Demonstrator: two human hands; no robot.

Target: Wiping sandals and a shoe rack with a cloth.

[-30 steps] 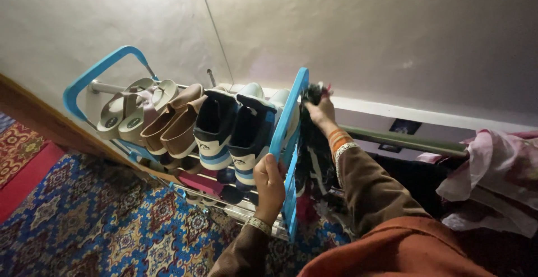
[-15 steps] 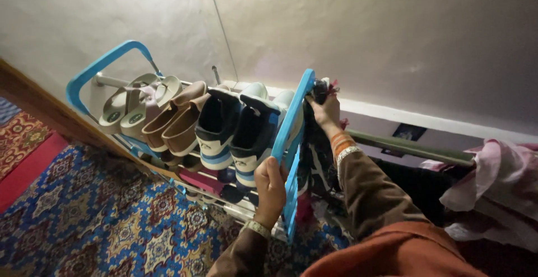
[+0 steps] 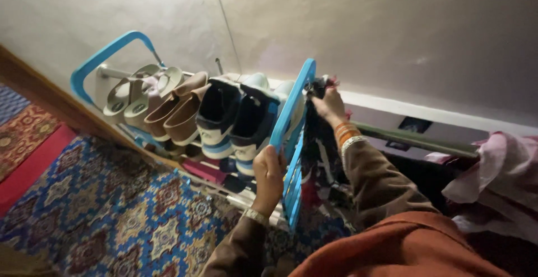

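Two hands busy: left hand [image 3: 268, 171] grips blue rack frame [image 3: 293, 109], right hand [image 3: 329, 104] clutches dark cloth [image 3: 314, 142] draped just beyond it; shoes [image 3: 216, 114] already racked leftward.

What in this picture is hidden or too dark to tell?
- Lower shelves of the shoe rack: covered by the top row of shoes, head view.
- Dark cloth under the right hand: too dim to identify.
- Left hand fingertips: wrapped behind the blue side frame.
- Pink fabric: cut off by the right edge.
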